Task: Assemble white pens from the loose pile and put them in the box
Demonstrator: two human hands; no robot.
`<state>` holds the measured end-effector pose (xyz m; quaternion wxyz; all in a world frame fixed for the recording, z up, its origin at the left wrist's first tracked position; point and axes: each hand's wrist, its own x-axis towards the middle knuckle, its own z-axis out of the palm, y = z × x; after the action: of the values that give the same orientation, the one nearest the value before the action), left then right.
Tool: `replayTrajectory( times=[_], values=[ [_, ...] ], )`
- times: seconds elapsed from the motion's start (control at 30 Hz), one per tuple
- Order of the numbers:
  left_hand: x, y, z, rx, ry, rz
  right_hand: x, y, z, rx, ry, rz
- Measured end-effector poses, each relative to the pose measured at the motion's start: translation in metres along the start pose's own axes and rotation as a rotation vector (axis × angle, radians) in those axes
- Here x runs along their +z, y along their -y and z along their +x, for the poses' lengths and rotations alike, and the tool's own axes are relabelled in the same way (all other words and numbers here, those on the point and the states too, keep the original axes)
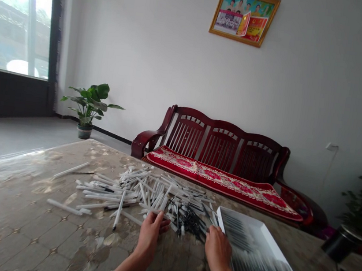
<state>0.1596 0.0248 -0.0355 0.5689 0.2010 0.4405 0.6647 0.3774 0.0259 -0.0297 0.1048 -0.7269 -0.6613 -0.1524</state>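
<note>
1. Right hand point(218, 247) sits by the left edge of the white tray point(273, 245).
2. Left hand point(151, 229) is at the loose pens point(156, 191); can't tell either grip's state.
3. Open room: bench point(33, 218), left side.

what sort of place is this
Probably a living room in a home: a carved wooden bench with a red mat stands along the wall, a framed picture hangs above it, and a leafy potted plant stands on the floor.

Sticks point(156, 192) white; caps point(191, 221) black; tablecloth point(39, 223) grey-brown, floral; box point(274, 244) white; bench point(222, 138) dark red.
</note>
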Motion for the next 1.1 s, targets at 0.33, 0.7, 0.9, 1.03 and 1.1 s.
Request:
replayTrajectory(
  times=[0.33,0.7,0.9,1.03,1.1],
  values=[
    [0.006,-0.003,-0.005,-0.049,0.019,-0.133,0.012,0.000,-0.002,-0.047,-0.178,0.181],
    [0.008,-0.015,-0.011,-0.099,-0.044,-0.299,0.009,0.028,-0.011,-0.353,-0.333,0.600],
    [0.007,-0.013,-0.010,-0.085,-0.028,-0.268,0.005,0.028,-0.013,-0.313,-0.259,0.580],
    [0.005,-0.010,-0.008,-0.028,0.030,-0.182,0.004,0.028,-0.014,-0.311,-0.281,0.600],
    [0.006,-0.009,-0.011,0.012,0.082,-0.120,0.002,0.030,-0.015,-0.320,-0.293,0.644]
  ],
)
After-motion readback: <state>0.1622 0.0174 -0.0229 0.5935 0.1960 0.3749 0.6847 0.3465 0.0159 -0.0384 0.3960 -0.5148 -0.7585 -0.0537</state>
